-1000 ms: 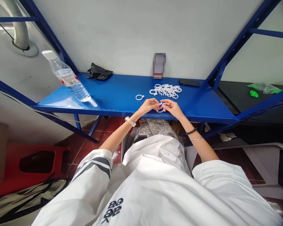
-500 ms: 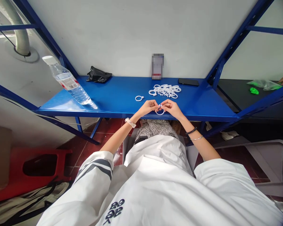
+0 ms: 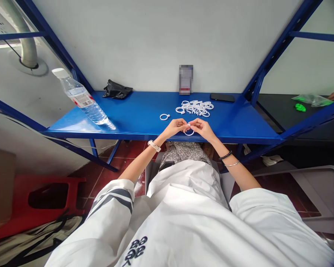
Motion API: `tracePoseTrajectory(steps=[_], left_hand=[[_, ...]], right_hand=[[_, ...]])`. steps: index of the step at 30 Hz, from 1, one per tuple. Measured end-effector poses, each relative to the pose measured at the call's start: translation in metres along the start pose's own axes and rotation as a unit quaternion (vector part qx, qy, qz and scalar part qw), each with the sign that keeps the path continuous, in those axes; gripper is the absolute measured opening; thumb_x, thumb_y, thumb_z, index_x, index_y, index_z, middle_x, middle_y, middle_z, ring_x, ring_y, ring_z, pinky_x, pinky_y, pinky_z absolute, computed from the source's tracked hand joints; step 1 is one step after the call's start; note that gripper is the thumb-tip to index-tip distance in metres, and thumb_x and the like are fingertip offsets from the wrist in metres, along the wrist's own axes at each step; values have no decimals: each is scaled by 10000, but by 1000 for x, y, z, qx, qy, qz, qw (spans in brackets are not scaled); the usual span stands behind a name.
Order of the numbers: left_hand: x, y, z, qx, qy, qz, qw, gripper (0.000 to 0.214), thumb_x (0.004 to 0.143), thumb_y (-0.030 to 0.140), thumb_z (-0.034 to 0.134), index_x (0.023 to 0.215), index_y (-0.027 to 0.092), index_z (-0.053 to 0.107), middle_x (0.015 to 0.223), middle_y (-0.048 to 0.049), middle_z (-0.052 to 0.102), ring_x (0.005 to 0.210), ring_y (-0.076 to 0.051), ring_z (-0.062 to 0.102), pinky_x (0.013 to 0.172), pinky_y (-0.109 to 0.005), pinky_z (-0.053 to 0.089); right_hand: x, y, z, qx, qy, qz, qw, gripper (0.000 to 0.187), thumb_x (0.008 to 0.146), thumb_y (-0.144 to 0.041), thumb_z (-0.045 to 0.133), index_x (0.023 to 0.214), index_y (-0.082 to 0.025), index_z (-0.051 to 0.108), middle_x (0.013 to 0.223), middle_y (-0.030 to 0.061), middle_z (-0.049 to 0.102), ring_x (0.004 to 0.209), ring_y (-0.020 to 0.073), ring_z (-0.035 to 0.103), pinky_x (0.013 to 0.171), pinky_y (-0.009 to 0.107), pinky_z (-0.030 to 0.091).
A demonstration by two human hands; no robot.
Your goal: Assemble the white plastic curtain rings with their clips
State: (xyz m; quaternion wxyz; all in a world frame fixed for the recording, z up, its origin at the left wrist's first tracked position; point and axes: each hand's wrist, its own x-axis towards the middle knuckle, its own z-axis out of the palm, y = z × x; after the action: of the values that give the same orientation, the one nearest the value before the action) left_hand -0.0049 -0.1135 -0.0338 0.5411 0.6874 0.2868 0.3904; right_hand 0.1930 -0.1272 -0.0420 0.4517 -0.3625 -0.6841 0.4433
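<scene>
My left hand (image 3: pixel 174 127) and my right hand (image 3: pixel 202 127) meet over the front edge of a blue metal shelf (image 3: pixel 133 115). Together they pinch one small white plastic ring (image 3: pixel 188 131), fingertips touching at its top clasp. A single white ring (image 3: pixel 164 116) lies on the shelf just left of my hands. Behind my hands sits a pile of several white rings (image 3: pixel 196 107).
A clear water bottle (image 3: pixel 82 100) stands at the shelf's left end, a crumpled black bag (image 3: pixel 116 90) at the back, a dark phone (image 3: pixel 222 97) at the back right. A small blurred box (image 3: pixel 186 79) leans on the wall. Green items (image 3: pixel 300 107) lie on a black surface to the right; a red stool (image 3: pixel 44 196) stands on the floor.
My hands have stayed together on the ring, with only small finger movement. The view has shifted slightly.
</scene>
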Motion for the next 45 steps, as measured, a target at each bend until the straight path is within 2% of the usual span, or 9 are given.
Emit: tracePoseTrajectory(steps=[5, 9, 15, 19, 24, 28, 35, 45], left_hand=[[0, 0, 0, 6, 0, -4, 1000, 483, 745, 577, 731, 834, 120, 604, 776, -64, 687, 662, -118, 604, 667, -265, 510], [0, 0, -1, 11, -10, 0, 1000, 480, 740, 563, 741, 836, 108, 623, 784, -69, 691, 666, -122, 607, 661, -263, 498], [-1, 1, -2, 33, -11, 7, 999, 479, 756, 572, 721, 833, 106, 651, 759, -69, 694, 689, -134, 620, 678, -263, 494], [-1, 0, -2, 48, -9, 5, 999, 486, 783, 579, 690, 846, 98, 665, 785, -84, 702, 701, -139, 626, 678, -262, 493], [0, 1, 0, 40, -5, 9, 999, 507, 775, 602, 687, 867, 105, 656, 796, -82, 699, 699, -133, 616, 686, -263, 500], [-3, 4, 2, 72, -7, 15, 997, 504, 772, 586, 696, 938, 111, 660, 833, -72, 687, 713, -137, 611, 684, -264, 489], [-6, 7, 6, 157, -20, 49, 986, 522, 729, 530, 750, 1049, 135, 634, 786, -34, 655, 629, -118, 536, 584, -235, 423], [-5, 6, 10, 200, 8, 78, 977, 489, 755, 538, 702, 997, 116, 654, 694, -11, 627, 539, -86, 461, 519, -213, 369]], right_hand=[[0, -1, 0, 6, -5, 0, 1000, 423, 746, -562, 750, 940, -202, 644, 924, 71, 750, 897, 235, 719, 883, 398, 557], [0, -1, -1, 1, -17, 2, 1000, 392, 771, -540, 735, 928, -194, 640, 871, 65, 746, 842, 214, 714, 773, 334, 556], [0, 1, -3, -41, -49, 3, 998, 510, 824, -557, 668, 1173, -186, 642, 805, 54, 737, 762, 192, 679, 631, 286, 507], [1, 1, -2, -38, -34, 0, 999, 467, 814, -571, 674, 1068, -179, 671, 803, 55, 727, 743, 187, 671, 637, 289, 510], [3, 3, -1, -26, -25, 11, 999, 472, 760, -624, 705, 956, -200, 634, 763, 39, 705, 692, 176, 646, 647, 307, 533], [4, 3, 0, -14, 1, 21, 1000, 494, 702, -639, 748, 875, -199, 606, 795, 45, 701, 685, 169, 636, 643, 310, 535], [3, 1, 0, 9, 26, 16, 999, 483, 686, -622, 771, 855, -204, 601, 754, 34, 692, 707, 178, 647, 676, 322, 534], [3, 0, -1, 14, 32, 14, 999, 499, 652, -628, 794, 803, -190, 609, 742, 37, 693, 699, 169, 640, 670, 310, 527]])
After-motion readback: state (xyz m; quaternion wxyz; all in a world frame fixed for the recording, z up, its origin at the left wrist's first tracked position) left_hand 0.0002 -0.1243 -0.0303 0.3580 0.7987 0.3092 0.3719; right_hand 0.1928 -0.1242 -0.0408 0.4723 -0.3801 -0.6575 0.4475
